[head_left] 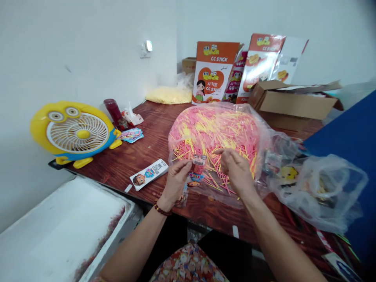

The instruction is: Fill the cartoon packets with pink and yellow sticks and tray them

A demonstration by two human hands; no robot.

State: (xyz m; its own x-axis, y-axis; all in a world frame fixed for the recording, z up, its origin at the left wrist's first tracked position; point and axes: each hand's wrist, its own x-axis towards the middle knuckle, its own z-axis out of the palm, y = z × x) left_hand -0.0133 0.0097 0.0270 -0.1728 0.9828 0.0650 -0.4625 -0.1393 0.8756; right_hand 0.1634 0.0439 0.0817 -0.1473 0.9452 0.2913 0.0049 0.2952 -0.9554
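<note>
My left hand (178, 176) pinches the edge of a small clear printed packet (197, 166), which has a barcode at its top and pink sticks showing inside. To the right, my right hand (236, 170) is curled with thumb and fingertips together, over the near side of a large heap of thin pink and yellow sticks (217, 129). Whether anything is between those fingertips is hidden. The heap lies in a spread clear plastic bag (266, 137), with some loose sticks along its front. More clear packaging hangs below my left hand, partly covered by it.
On the left are a yellow fan (84, 134), a white printed card (149, 174), a dark red bottle (112, 111) and a tissue pack (132, 116). Printed boxes (216, 72) and an open carton (293, 103) stand behind. Crumpled plastic bags (320, 192) lie right; a white foam box (64, 227) is lower left.
</note>
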